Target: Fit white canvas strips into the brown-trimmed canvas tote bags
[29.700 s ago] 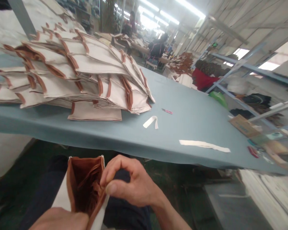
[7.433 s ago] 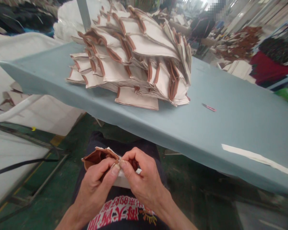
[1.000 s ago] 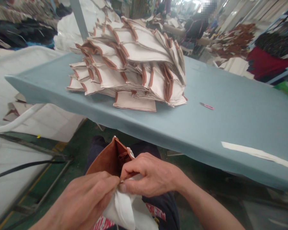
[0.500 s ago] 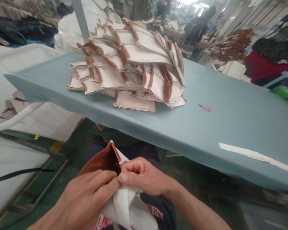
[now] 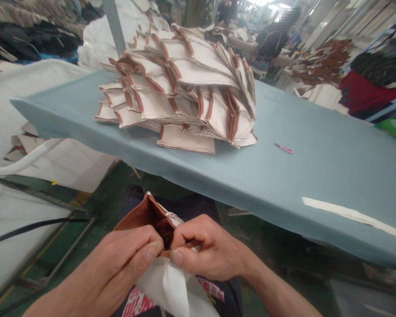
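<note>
A cream fabric pouch with a brown lining [image 5: 173,281] is over my lap, its mouth gaping toward the table. My left hand [image 5: 127,255] pinches the near rim between thumb and bent fingers. Close beside it, my right hand [image 5: 206,251] grips the same rim, thumb on the outside and fingers curled inward. A short stretch of brown edge shows between the two thumbs. Part of the pouch's left side is hidden behind my left hand.
A blue-grey table [image 5: 320,176] spans the view ahead, bearing a large pile of similar cream and brown pouches [image 5: 204,72]. To their right lie a small pink-handled cutting tool [image 5: 284,148] and a white strip [image 5: 350,213]. White-lined carts stand left; a person is far back.
My hands have moved slightly apart along the rim, exposing brown edge between the thumbs. The pouch's mouth has opened wider. The view has shifted a little.
</note>
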Demonstrator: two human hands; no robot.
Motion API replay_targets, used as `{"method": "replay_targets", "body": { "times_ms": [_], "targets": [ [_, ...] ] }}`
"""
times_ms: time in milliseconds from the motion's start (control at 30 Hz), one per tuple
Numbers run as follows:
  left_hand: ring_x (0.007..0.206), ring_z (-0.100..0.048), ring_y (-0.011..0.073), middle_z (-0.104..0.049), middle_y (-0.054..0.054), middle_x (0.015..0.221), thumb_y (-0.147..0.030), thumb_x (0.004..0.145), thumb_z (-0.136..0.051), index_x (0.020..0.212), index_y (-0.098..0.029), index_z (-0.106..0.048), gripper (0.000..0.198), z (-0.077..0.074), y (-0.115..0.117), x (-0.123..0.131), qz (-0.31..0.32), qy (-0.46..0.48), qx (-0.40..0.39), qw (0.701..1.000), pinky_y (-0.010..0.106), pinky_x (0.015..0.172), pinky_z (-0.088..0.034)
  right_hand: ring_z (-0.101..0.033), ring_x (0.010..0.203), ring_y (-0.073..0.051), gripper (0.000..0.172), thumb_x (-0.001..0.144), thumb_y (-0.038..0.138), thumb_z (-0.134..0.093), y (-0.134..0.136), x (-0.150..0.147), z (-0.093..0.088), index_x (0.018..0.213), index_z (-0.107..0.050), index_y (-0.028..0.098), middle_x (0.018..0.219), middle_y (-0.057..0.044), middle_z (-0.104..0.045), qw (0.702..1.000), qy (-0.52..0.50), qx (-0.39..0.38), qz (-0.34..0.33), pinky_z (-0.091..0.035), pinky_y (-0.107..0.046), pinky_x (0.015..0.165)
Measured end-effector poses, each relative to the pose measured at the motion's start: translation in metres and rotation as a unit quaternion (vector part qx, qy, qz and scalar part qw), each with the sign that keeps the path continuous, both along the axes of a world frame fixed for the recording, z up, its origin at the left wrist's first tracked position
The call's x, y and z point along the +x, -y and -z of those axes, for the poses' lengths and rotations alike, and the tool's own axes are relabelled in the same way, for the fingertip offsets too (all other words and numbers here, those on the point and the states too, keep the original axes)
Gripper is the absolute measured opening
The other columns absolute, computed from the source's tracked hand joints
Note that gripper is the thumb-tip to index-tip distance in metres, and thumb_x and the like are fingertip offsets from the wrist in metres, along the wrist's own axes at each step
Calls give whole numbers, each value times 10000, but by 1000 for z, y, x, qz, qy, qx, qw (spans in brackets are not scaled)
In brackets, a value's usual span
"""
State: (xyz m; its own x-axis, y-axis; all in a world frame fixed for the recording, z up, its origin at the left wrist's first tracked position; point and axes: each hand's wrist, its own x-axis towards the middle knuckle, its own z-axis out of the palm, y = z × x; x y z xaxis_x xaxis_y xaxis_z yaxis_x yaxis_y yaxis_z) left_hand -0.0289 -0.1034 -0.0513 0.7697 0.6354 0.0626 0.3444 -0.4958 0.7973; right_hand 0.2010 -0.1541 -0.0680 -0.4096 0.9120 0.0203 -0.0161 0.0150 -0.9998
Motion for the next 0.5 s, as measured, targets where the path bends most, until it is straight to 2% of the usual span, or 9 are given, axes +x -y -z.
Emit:
{"method": "replay_targets", "body": {
  "times_ms": [133,233,367,500],
  "targets": [
    [652,-623,120,-691,-65,745,-285,1111,-486,804,-256,-644,347,-4,-19,3,83,-26,-17,996,174,672,-496,-355,535,-67,428,1020,473,-672,-3,7,-6,719,-570,187,600,81,-438,994,81,71,-4,-282,-224,533],
    [614,-566,96,-654,-88,715,-254,1098,-528,769,-244,-607,339,-4,-26,2,118,-40,-3,992,180,618,-428,-372,546,-73,453,1030,520,-656,-3,11,-5,730,-578,189,616,74,-460,995,80,66,-10,-297,-222,536],
    [594,-542,85,-613,-99,687,-198,1082,-533,753,-234,-566,332,3,-21,4,122,24,44,991,197,598,-396,-342,521,-64,455,983,491,-751,3,5,3,696,-570,187,597,82,-443,999,-46,10,1,-294,-200,495],
    [560,-483,84,-522,-100,639,-283,1126,-518,729,-225,-479,404,15,-9,16,58,97,49,992,212,571,-371,-320,516,-64,459,940,456,-803,10,-14,14,663,-556,187,589,73,-435,981,-182,-31,57,-253,-209,475]
  ]
}}
